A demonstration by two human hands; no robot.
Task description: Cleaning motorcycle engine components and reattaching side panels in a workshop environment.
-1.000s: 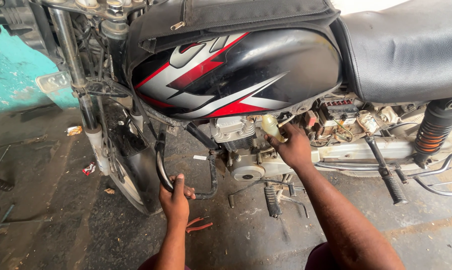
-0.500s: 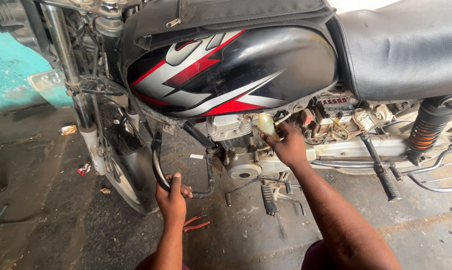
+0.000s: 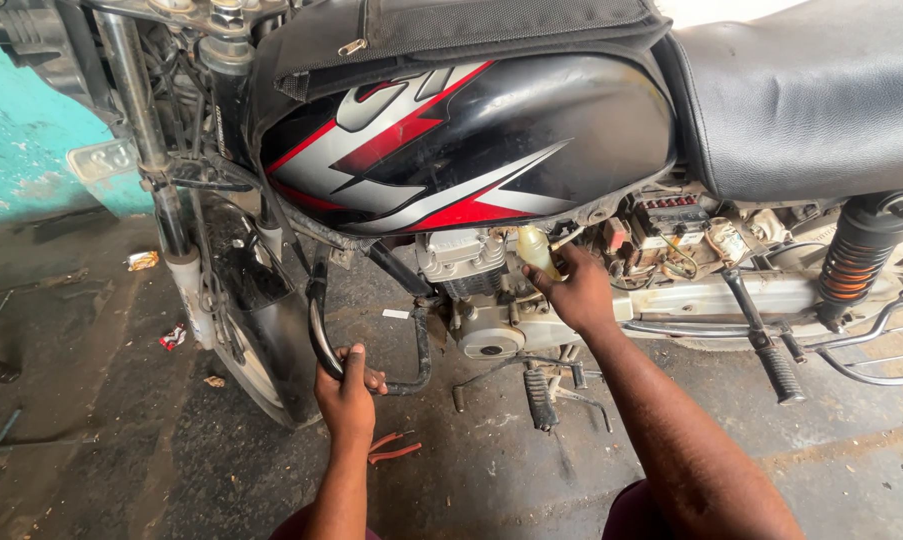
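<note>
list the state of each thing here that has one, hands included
left hand: closed around the black crash guard bar
right hand: gripping a small yellowish bottle at the engine
pliers: lying on the floor, untouched
footpeg: folded down
motorcycle: standing upright, side panel off, wiring exposed

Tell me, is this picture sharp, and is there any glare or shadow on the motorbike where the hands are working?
Head view: mostly sharp, daylight soft; pale glare streaks the glossy fuel tank and the black seat; the engine beneath sits in the tank's shadow; the right hand at a small yellowish bottle and the left hand on the black crash bar look crisp.
</note>
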